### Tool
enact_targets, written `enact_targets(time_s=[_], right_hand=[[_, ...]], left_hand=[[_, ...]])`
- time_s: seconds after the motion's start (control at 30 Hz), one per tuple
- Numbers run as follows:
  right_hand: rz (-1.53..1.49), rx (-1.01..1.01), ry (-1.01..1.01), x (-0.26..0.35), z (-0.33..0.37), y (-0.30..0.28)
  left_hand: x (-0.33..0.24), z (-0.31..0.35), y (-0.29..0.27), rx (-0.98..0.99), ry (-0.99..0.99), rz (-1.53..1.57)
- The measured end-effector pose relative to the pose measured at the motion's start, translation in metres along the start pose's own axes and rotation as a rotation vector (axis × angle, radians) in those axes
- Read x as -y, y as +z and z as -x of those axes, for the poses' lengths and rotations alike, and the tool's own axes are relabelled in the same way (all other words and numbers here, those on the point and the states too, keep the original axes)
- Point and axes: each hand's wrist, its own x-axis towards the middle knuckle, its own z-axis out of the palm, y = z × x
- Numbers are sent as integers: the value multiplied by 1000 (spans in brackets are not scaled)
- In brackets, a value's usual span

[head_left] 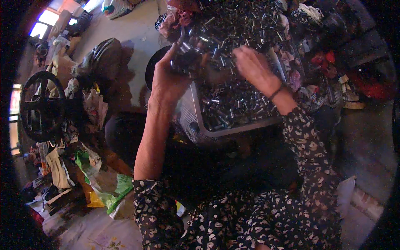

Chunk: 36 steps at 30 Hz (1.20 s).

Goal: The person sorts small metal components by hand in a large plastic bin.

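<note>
A grey-rimmed tray (201,112) in front of me is heaped with small shiny metal tubes (239,104). At its left edge my left hand (168,79) is raised, thumb up, curled around a cluster of metal tubes (188,48). Shadow hides most of those fingers, and whether a container is also in that grip is unclear. Over the right part of the heap is my right hand (254,68), its fingers drawn together and pointing left. Anything between those fingertips is too small or blurred to make out.
Reddish cloth (177,18) lies at the tray's far left. More cloths and red items (323,62) crowd the right side. A dark wheel-shaped object (41,106) stands at far left, near a grey covered bundle (100,58). A green and white plastic bag (108,183) lies at lower left.
</note>
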Motion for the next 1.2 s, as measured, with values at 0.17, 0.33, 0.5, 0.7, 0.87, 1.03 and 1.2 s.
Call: enact_targets(time_s=[0.17, 0.33, 0.5, 0.7, 0.87, 1.03, 1.2], right_hand=[[-144, 24, 122, 26, -22, 33], [-100, 130, 146, 23, -24, 37], [-429, -29, 268, 4, -19, 12], [-874, 86, 239, -3, 14, -24], [-1130, 108, 359, -7, 36, -39], [-1082, 130, 468, -21, 48, -52], [-1199, 72, 451, -22, 49, -46]], left_hand=[[-5, -5, -8, -75, -322, 721], [-5, -6, -13, -6, -341, 723], [0, -9, -44, -104, 34, -33], [39, -40, -138, -127, -38, -213], [55, -45, -171, -366, 102, -744], [19, -33, -97, -333, 151, -256], [14, -19, -7, -98, -63, -466]])
